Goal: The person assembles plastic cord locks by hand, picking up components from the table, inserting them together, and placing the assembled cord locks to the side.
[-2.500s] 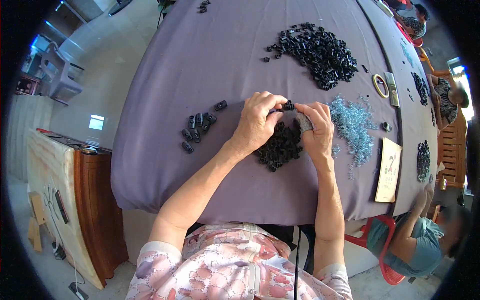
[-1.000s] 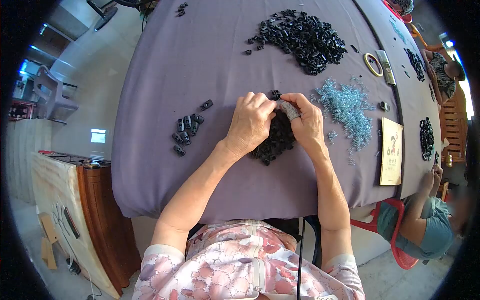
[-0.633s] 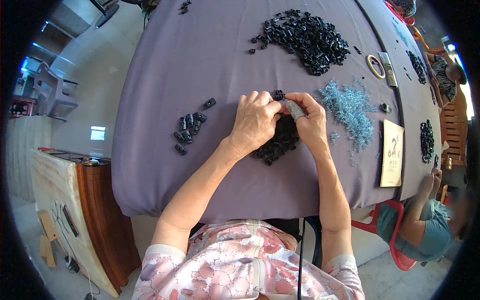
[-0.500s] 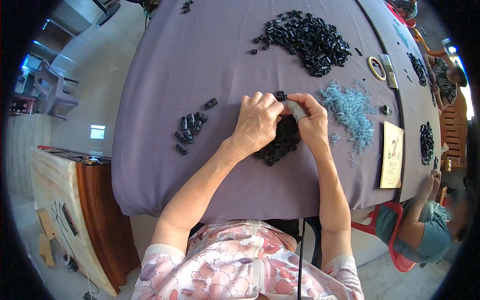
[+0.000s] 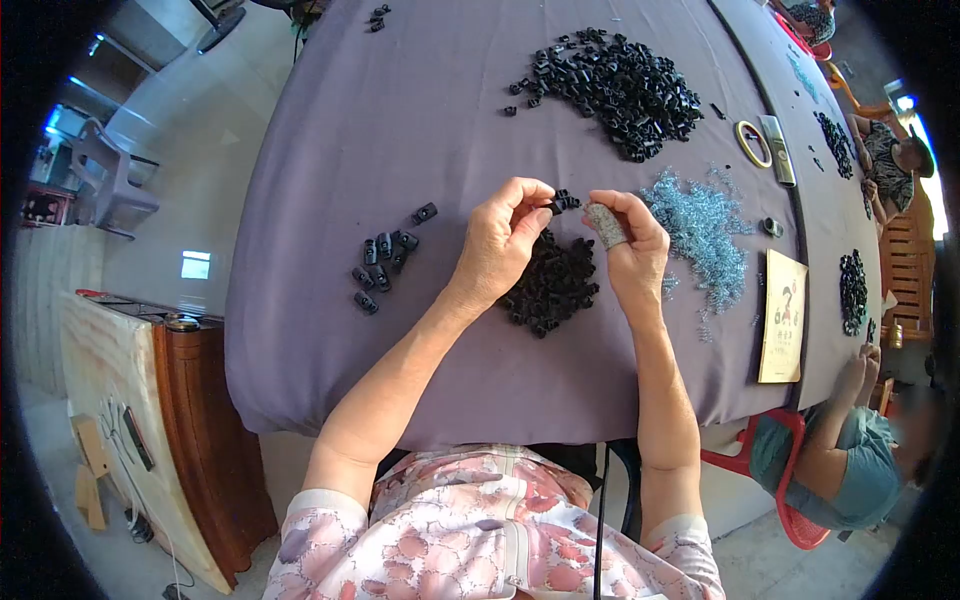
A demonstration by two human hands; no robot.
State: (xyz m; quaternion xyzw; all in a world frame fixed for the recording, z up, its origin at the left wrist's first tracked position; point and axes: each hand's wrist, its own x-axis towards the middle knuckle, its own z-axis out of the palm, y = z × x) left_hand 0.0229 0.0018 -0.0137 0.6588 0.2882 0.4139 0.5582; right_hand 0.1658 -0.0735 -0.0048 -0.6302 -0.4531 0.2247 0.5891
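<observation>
My left hand (image 5: 497, 243) is closed in a pinch, with a small black plastic piece just visible at its fingertips. Across from it, my right hand (image 5: 636, 245) has thumb and index finger pressed together; a grey wrap covers the thumb. Whatever those fingertips hold is too small to make out. Below and between the hands lies a pile of small black plastic parts (image 5: 550, 285). A few more black pieces (image 5: 565, 200) show just beyond the fingertips. Right of my right hand spreads a heap of tiny bluish metal springs (image 5: 705, 230).
Several assembled black cord locks (image 5: 378, 262) lie at left on the purple cloth (image 5: 330, 350). A larger black heap (image 5: 625, 90) is farther back. Tape roll (image 5: 752, 145) and booklet (image 5: 783, 315) lie at right. A person (image 5: 850, 460) sits on a red chair at right.
My hands have moved apart, the left one to the left and the right one slightly right. More of the near black pile shows between them.
</observation>
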